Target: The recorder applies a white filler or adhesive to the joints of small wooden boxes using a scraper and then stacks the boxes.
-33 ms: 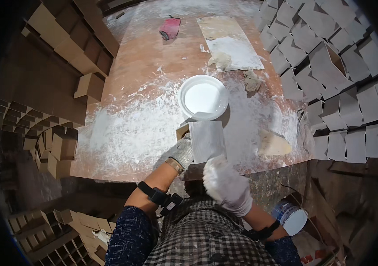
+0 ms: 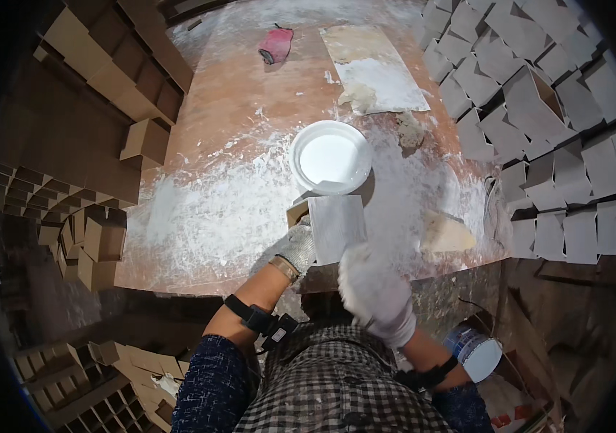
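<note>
My left hand (image 2: 290,249), in a grey glove, grips the left side of a small cardboard box (image 2: 333,227) whose upper face is coated white. The box is held over the near edge of the table (image 2: 236,144). My right hand (image 2: 373,292), in a white glove, is blurred and lies against the box's near end. I cannot tell whether it holds anything. Just beyond the box stands a white bowl (image 2: 331,159) filled with white liquid.
The brown table is smeared with white powder. On it lie a red rag (image 2: 275,43), a board with white paste (image 2: 376,68) and two crumpled cloths (image 2: 409,130). Coated grey-white boxes (image 2: 561,144) are stacked on the right, brown boxes (image 2: 127,72) on the left. A blue tub (image 2: 478,353) sits by my right elbow.
</note>
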The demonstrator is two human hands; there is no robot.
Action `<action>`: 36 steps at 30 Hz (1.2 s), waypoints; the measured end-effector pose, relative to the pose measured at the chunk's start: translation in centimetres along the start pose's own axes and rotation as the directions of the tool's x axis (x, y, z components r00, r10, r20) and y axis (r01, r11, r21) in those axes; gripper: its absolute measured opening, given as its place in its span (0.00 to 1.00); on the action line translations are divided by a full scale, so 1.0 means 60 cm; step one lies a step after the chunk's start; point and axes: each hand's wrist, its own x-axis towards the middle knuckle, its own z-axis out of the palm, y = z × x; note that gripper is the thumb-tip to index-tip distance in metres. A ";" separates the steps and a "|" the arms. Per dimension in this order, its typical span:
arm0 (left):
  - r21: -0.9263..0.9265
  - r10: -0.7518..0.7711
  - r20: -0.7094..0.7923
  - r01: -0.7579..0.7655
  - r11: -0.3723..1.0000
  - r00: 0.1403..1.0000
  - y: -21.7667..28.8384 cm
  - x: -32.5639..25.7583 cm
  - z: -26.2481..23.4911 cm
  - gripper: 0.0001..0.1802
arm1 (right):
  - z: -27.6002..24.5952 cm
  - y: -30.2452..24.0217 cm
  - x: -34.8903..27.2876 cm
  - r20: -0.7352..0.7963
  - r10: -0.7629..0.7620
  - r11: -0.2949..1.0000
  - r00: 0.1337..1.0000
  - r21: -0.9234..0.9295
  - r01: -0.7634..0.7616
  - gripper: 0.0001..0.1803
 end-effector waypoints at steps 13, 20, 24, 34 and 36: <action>0.734 0.344 0.172 -0.353 0.580 0.923 0.033 0.002 -0.013 0.22 | 0.110 0.080 0.025 -0.633 -0.228 0.962 0.740 -0.029 0.271 0.30; 0.104 0.062 0.020 -0.063 0.993 0.998 -0.033 0.013 -0.024 0.22 | 0.085 0.080 -0.059 -0.609 -0.275 0.938 0.744 0.002 0.348 0.24; 0.586 0.219 0.183 -0.285 0.759 0.958 0.067 0.001 -0.002 0.22 | 0.036 0.070 0.053 -0.708 -0.269 0.940 0.653 -0.045 0.338 0.24; 0.317 0.103 0.332 -0.214 0.924 0.938 0.154 -0.007 0.005 0.21 | 0.064 0.030 0.029 -0.630 -0.302 0.939 0.715 -0.070 0.336 0.29; 0.483 0.230 0.193 -0.297 0.824 0.954 0.110 -0.009 -0.009 0.23 | 0.073 0.034 -0.037 -0.511 -0.283 0.930 0.812 0.060 0.362 0.27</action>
